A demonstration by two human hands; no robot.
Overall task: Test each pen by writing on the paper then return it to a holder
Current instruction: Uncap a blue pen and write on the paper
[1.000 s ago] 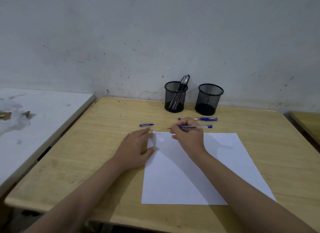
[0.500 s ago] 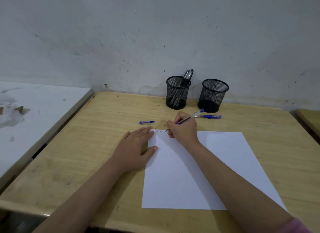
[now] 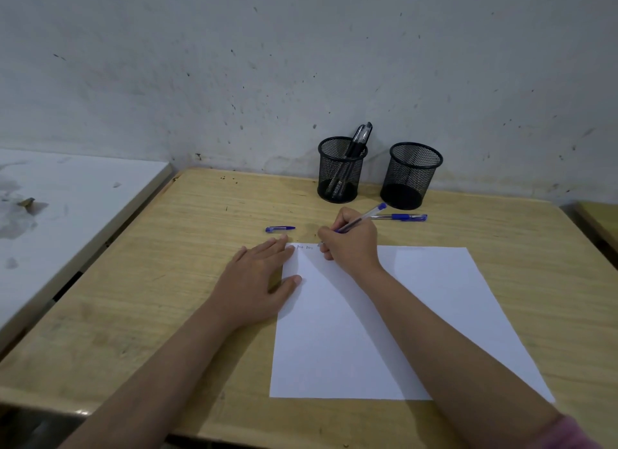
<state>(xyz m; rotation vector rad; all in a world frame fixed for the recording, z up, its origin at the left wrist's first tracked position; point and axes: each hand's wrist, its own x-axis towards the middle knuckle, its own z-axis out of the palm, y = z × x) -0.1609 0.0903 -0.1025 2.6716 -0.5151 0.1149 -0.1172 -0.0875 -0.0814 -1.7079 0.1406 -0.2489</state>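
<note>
Broadly, a wooden table (image 3: 140,281) stands against a marked pale wall (image 3: 234,64), with a white surface (image 3: 67,197) beside it on the left. On the table lies a white sheet of paper (image 3: 418,315), with small blue writing (image 3: 305,247) at its top left corner. At the back stand two black mesh holders: the left holder (image 3: 341,171) carries dark pens (image 3: 359,139) leaning right, and the right holder (image 3: 409,176) is just beside it. The left hand (image 3: 257,281) lies flat, fingers straight, its grip apart, pressing the paper's left edge. The right hand (image 3: 351,241) has its grip clamped on a blue pen (image 3: 363,218), tip down at the paper's top edge beside the writing. Another capped blue pen (image 3: 399,217) lies before the right holder. A blue pen cap (image 3: 280,229) lies apart, just beyond the left fingertips.
</note>
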